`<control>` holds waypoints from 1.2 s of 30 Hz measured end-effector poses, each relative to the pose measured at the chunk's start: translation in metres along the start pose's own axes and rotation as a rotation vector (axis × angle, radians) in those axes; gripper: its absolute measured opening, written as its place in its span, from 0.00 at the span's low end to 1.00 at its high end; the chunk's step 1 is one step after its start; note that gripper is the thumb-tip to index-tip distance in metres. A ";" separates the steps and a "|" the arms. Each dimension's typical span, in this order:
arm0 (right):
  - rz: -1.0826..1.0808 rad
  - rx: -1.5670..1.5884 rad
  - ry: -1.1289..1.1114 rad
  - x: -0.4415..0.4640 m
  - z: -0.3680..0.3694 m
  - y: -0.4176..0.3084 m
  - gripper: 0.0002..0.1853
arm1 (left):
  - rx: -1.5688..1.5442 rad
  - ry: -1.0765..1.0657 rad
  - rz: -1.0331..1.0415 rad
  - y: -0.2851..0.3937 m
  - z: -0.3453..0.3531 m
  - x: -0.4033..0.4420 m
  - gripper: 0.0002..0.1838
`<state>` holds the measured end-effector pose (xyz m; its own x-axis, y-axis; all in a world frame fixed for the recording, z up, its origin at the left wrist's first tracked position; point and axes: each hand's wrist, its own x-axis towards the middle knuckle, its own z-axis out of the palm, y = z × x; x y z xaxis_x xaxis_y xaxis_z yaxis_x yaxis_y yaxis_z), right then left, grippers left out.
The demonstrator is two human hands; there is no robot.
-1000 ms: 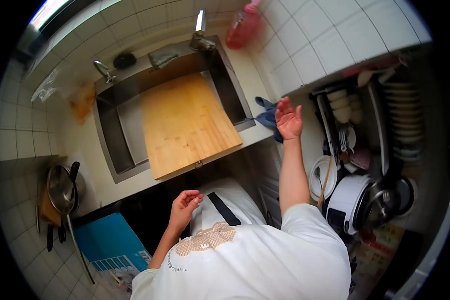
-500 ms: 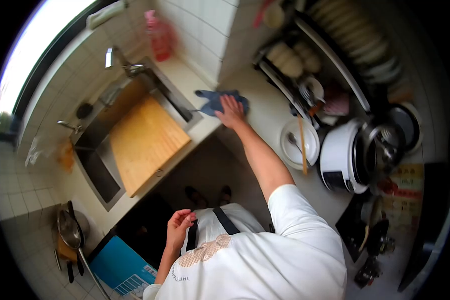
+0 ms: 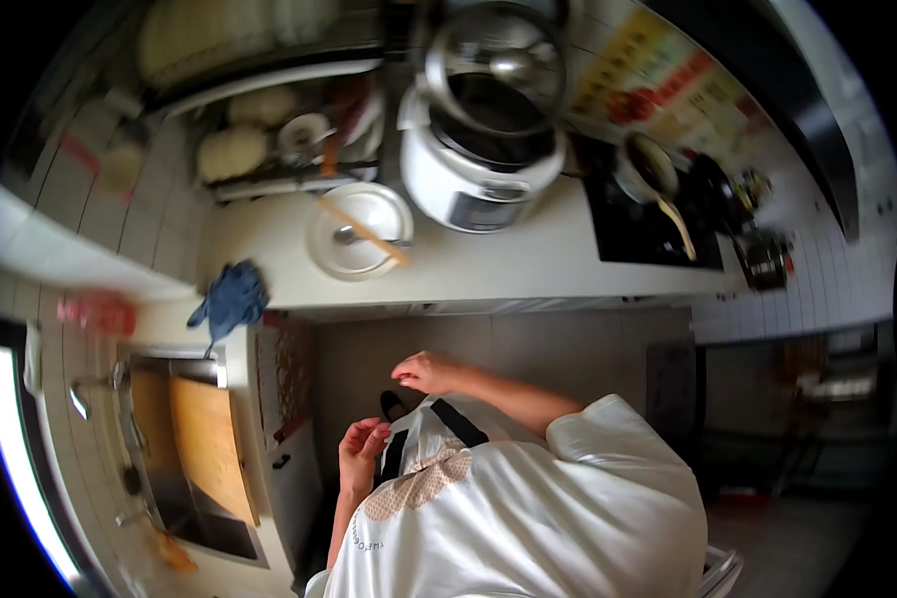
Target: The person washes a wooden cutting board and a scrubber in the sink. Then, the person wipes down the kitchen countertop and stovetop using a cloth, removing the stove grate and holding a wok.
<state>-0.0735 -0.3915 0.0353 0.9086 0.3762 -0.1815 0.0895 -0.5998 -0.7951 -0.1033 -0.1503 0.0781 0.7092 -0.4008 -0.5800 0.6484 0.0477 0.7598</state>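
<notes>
My left hand (image 3: 362,444) hangs in front of my shirt with its fingers curled in and nothing seen in them. Slightly farther forward, my right hand (image 3: 427,373) is over the floor, its fingers bent together and no object visible in it. Both hands are apart from the counter. A crumpled blue cloth (image 3: 231,299) lies on the counter corner beside the sink. The nearest dish to my right hand is a white plate (image 3: 334,261) on the counter, with a spoon and wooden chopsticks (image 3: 364,231) lying on it.
A white rice cooker (image 3: 478,184) stands with its lid up. To its right a pan (image 3: 646,169) sits on the black cooktop (image 3: 618,234). A wooden cutting board (image 3: 207,439) rests across the sink (image 3: 224,533) at left. A dish rack (image 3: 269,85) is at the back.
My right hand has come off the blue cloth and drawn back near my body; the cloth stays on the counter. My view has turned right toward the cooker and cooktop. The left hand keeps its pose.
</notes>
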 end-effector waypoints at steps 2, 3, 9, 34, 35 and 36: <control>0.114 -0.021 0.085 -0.046 -0.025 0.015 0.13 | 0.071 -0.071 -0.004 0.005 0.018 0.007 0.10; 0.182 -0.026 0.159 -0.069 -0.038 0.021 0.12 | 0.100 -0.097 -0.003 0.005 0.031 0.011 0.10; 0.388 -0.027 0.416 -0.221 -0.077 0.086 0.11 | 0.259 -0.288 -0.015 -0.017 0.126 0.044 0.10; 0.729 -0.091 0.651 -0.692 -0.272 0.309 0.11 | 0.689 -0.758 -0.007 -0.140 0.592 0.122 0.13; 0.732 -0.095 0.647 -0.717 -0.279 0.319 0.11 | 0.702 -0.790 0.016 -0.143 0.611 0.124 0.12; 0.736 -0.096 0.686 -0.742 -0.282 0.330 0.10 | 0.718 -0.819 0.033 -0.146 0.627 0.122 0.12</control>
<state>-0.6031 -1.0672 0.0707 0.7870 -0.5794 -0.2118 -0.5825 -0.5850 -0.5642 -0.2856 -0.7798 0.0807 0.1511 -0.9096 -0.3871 0.1309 -0.3698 0.9199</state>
